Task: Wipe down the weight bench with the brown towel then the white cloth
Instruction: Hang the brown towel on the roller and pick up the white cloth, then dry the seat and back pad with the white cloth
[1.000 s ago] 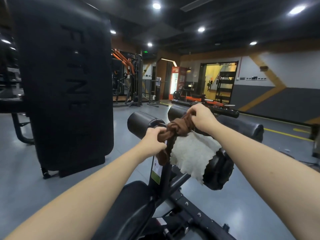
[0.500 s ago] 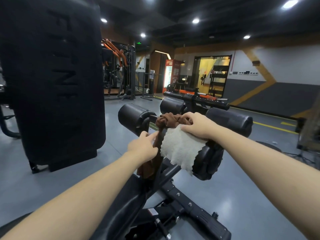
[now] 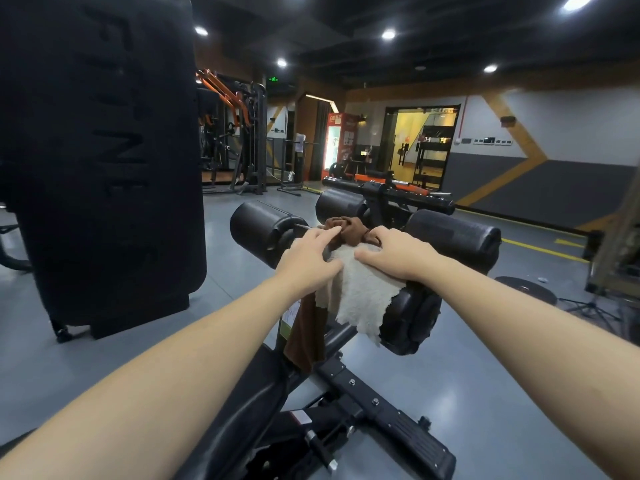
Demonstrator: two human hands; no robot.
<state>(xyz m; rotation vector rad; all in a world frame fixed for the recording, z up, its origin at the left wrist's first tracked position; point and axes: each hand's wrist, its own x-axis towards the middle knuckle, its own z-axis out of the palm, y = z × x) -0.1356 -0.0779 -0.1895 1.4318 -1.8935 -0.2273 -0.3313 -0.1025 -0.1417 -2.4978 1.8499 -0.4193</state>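
Starting low in the frame, your black padded weight bench (image 3: 242, 403) waits. Mid-frame, your left hand (image 3: 308, 259) and right hand (image 3: 398, 256) rest flat, gripping nothing, on the fluffy white cloth (image 3: 360, 299). Grab the bunched brown towel (image 3: 349, 230) just behind first.

Brown towel (image 3: 306, 332) and white cloth (image 3: 360, 299) draped over weight bench (image 3: 453, 237)

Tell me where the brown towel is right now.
In the head view, centre frame: the brown towel is bunched over the bench's upright post between the roller pads, its tail hanging under the white cloth, both hands on the cloths.
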